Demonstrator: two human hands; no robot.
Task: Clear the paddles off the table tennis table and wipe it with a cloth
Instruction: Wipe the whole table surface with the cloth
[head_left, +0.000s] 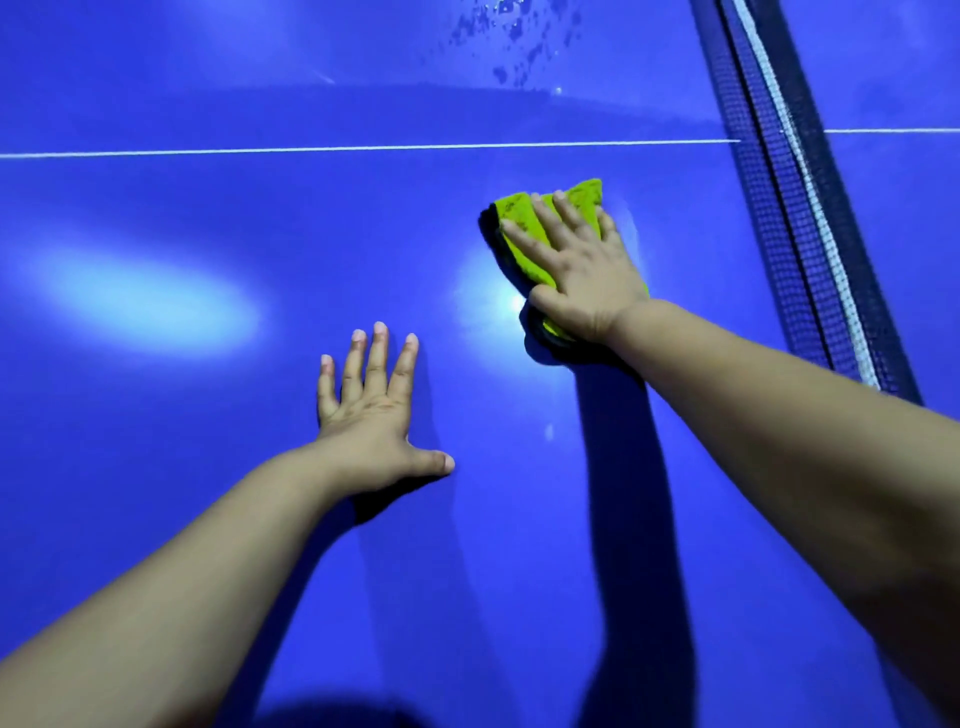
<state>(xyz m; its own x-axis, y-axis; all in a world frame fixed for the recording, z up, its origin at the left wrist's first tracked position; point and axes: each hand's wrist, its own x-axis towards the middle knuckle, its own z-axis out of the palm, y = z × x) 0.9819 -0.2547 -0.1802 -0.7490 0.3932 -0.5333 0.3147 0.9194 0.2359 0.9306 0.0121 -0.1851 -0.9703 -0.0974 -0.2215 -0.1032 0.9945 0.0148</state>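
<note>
A folded lime-green cloth (524, 234) lies on the blue table tennis table (182, 441), a little left of the net. My right hand (576, 270) presses flat on the cloth, fingers straight and spread. My left hand (376, 415) rests palm-down on the bare table surface, nearer to me and to the left of the cloth, fingers spread. No paddles are in view.
The net (795, 218) runs from the top right down toward the right edge. A white centre line (311, 150) crosses the table beyond the cloth. Wet droplets (514, 36) speckle the surface at the far top.
</note>
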